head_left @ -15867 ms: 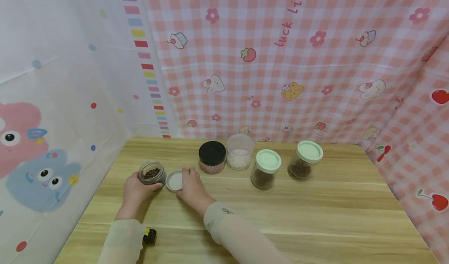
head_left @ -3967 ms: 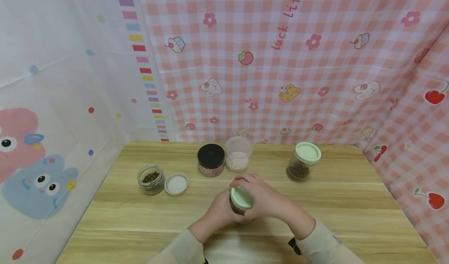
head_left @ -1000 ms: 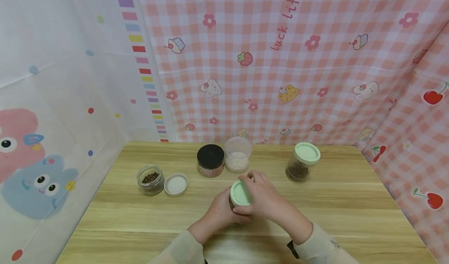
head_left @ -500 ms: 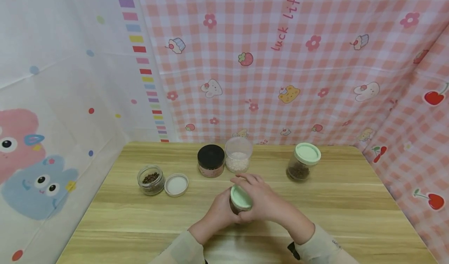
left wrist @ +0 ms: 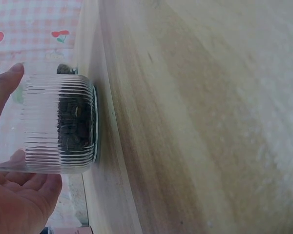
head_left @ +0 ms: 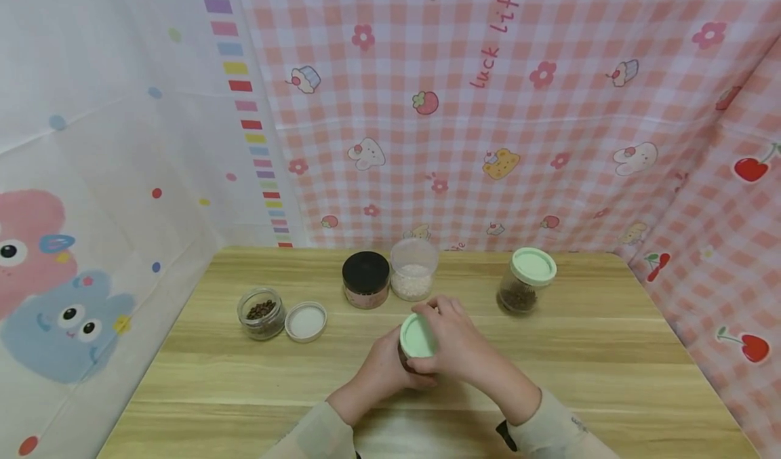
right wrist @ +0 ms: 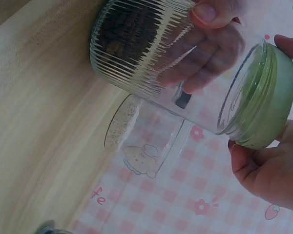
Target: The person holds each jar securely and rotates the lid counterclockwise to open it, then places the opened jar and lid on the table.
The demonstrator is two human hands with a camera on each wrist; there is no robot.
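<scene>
In the head view, my left hand holds a clear jar around its body near the middle of the table. The left wrist view shows it as a ribbed glass jar, dark pieces lying in its bottom, its base at the tabletop. Over its mouth sits a pale green lid. My right hand grips this lid by its rim, fingers at the far side and thumb at the near side. Seen from the right wrist, the lid is still at the jar's mouth, with fingertips on opposite edges.
An uncovered glass jar of brown beans stands at left beside a white lid. Behind my hands are a black-lidded jar and a clear tub of white grains. Another green-lidded jar stands at right.
Earliest, the hands were at the bean jar and white lid; since then they took the green-lidded jar to the middle. Over the last second the right hand has turned back and forth on the lid.
</scene>
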